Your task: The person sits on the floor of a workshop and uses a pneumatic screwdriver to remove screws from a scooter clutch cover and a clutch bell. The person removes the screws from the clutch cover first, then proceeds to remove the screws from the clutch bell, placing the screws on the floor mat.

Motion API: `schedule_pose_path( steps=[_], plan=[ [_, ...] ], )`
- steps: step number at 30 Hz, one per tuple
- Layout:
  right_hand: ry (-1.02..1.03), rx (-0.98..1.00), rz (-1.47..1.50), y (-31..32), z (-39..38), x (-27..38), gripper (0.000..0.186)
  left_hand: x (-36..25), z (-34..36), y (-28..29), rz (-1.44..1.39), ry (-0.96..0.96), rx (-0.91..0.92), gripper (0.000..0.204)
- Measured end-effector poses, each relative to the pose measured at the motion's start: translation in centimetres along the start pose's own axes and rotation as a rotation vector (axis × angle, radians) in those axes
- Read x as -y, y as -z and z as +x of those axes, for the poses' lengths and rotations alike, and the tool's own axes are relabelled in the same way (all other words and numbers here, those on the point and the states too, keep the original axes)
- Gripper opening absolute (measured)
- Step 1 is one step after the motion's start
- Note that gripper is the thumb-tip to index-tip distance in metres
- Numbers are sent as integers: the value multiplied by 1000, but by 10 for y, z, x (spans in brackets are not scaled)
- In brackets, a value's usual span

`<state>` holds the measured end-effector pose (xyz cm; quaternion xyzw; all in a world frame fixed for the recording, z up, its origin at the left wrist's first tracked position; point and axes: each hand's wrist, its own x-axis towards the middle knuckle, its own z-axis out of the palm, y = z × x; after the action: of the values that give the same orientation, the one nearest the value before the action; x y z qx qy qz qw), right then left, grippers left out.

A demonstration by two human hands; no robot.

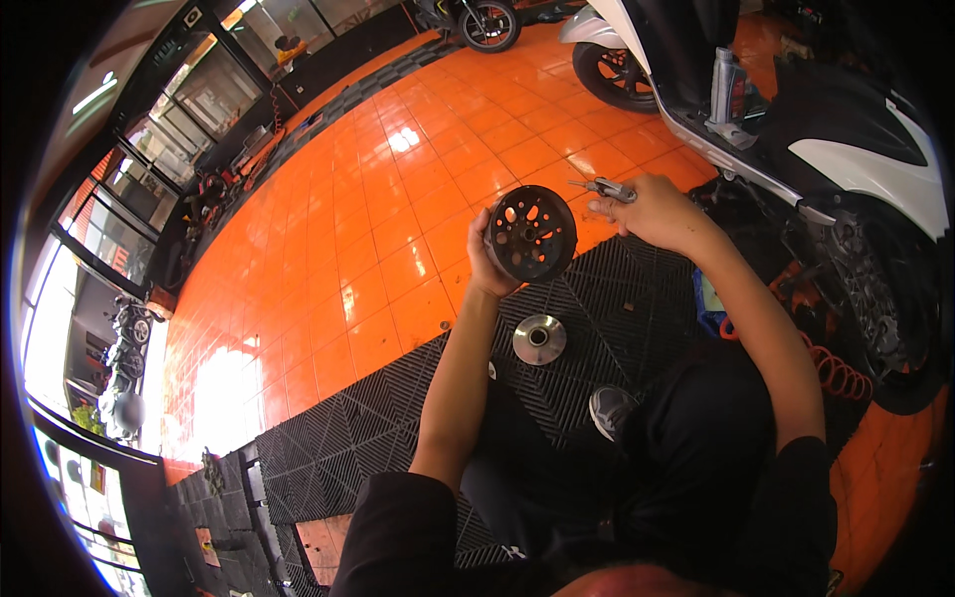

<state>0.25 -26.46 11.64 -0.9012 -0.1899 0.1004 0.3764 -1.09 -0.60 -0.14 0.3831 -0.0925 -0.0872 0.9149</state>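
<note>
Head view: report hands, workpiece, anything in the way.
Left hand gripping perforated black clutch drum. Right hand gripping grey blow gun, nozzle apart from drum. Nothing visible between them.

A round black drum [530,237], its face pierced by holes of differing sizes, is held up just above the frame's centre, face toward the camera. To its upper right, a small grey tool [611,190] points its thin tip left, apart from the drum.

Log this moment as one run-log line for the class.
Left hand: holding black drum | right hand: holding thin-tipped tool | silver disc: on black mat | white scooter: at right
</note>
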Motion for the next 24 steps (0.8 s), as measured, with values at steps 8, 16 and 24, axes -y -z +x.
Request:
schedule_pose_path(
  steps=[8,16,24],
  plan=[
    [22,-7,28,-3,0,4,52,-1,-1,-7,102,36,15,80],
    [87,1,31,-5,-9,13,53,-2,-3,-9,79,33,-30,80],
    [146,-56,-23,-8,-6,14,52,2,-1,-4,33,44,16,77]
  ],
)
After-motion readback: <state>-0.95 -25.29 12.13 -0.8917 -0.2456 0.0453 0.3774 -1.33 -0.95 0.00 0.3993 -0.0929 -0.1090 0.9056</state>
